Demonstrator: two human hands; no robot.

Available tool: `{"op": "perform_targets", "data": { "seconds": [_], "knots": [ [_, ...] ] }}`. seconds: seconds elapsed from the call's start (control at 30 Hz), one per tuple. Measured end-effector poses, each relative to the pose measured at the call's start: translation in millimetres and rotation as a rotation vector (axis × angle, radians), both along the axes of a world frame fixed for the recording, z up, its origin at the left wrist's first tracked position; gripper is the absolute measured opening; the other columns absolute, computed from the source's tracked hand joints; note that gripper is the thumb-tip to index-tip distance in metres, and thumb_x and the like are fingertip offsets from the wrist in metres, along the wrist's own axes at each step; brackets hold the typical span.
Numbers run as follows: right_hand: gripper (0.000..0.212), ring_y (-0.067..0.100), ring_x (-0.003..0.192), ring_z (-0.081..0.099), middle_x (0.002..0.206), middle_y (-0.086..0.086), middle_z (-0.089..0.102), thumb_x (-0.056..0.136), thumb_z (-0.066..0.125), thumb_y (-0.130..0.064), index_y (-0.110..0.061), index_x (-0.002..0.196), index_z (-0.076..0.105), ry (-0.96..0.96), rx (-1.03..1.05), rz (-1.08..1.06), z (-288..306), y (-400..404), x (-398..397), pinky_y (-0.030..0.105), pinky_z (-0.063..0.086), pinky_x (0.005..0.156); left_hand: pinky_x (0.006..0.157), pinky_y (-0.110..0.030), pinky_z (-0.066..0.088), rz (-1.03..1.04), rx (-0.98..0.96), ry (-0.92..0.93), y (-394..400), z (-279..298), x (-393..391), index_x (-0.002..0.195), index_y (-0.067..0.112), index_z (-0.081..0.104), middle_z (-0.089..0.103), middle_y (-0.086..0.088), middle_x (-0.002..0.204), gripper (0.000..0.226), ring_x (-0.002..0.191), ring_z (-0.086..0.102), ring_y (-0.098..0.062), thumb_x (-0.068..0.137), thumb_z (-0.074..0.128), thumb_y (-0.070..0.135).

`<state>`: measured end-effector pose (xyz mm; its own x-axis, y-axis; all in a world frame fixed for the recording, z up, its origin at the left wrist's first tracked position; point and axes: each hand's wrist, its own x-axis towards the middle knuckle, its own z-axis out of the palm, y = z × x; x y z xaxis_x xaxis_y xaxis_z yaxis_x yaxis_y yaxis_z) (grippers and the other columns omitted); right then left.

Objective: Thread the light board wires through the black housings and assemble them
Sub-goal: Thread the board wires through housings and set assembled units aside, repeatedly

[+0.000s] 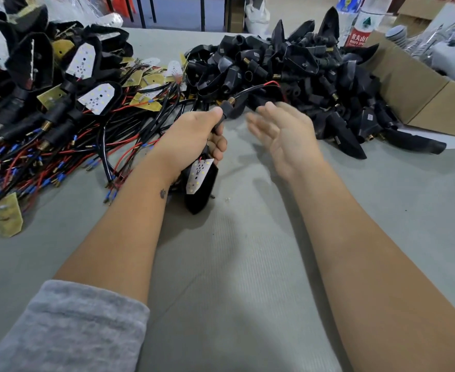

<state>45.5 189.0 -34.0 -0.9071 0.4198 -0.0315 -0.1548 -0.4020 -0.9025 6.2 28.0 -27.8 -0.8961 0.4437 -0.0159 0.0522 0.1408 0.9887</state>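
Head view: left hand [194, 135] grips black housing [202, 183]; right hand [282, 132] released, blurred, above bare table [247, 264].

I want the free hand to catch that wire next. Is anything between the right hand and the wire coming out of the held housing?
Nothing visible: the right hand hovers open just below the wire, with only air between.
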Motion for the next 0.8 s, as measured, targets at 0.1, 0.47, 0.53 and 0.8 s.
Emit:
{"op": "perform_targets", "data": {
  "seconds": [0.1, 0.47, 0.53, 0.8],
  "knots": [
    [0.031, 0.019, 0.065, 0.066, 0.090, 0.010, 0.070, 0.103, 0.046, -0.031, -0.006, 0.108, 0.063, -0.080, 0.257, 0.200, 2.9, -13.0, 3.4, 0.027, 0.053, 0.059, 0.043, -0.020, 0.044, 0.002, 0.014, 0.023, 4.3, 0.6, 2.7, 0.071, 0.013, 0.051, 0.058, -0.001, 0.053, 0.038, 0.041, 0.051, -0.012, 0.103, 0.041, 0.030],
    [0.016, 0.009, 0.059, 0.053, 0.074, -0.005, 0.063, 0.098, 0.057, -0.019, -0.013, 0.089, 0.068, 0.013, 0.161, 0.071, -0.6, -20.5, 5.5, 0.020, 0.041, 0.058, 0.048, -0.021, 0.049, -0.066, -0.047, -0.094, 5.0, 3.4, 3.3, 0.058, 0.011, 0.050, 0.065, -0.010, 0.063, 0.044, 0.048, 0.057, -0.018, 0.096, 0.040, 0.030],
    [0.017, 0.009, 0.057, 0.053, 0.072, -0.002, 0.062, 0.099, 0.055, -0.016, -0.010, 0.087, 0.065, 0.029, 0.132, 0.045, -0.7, -21.4, 4.7, 0.020, 0.041, 0.055, 0.050, -0.023, 0.051, -0.074, -0.059, -0.114, 3.8, 2.8, 2.8, 0.057, 0.012, 0.051, 0.067, -0.011, 0.066, 0.044, 0.051, 0.059, -0.018, 0.095, 0.041, 0.030],
    [0.018, 0.011, 0.057, 0.058, 0.069, 0.004, 0.060, 0.100, 0.054, -0.013, -0.006, 0.084, 0.058, 0.055, 0.043, -0.192, -3.8, -5.4, -0.3, 0.020, 0.051, 0.059, 0.063, -0.029, 0.056, -0.142, 0.055, -0.216, -0.8, 3.6, 5.0, 0.091, 0.008, 0.059, 0.070, -0.013, 0.077, 0.019, 0.069, 0.066, -0.027, 0.099, 0.052, 0.023]
  ]
}}
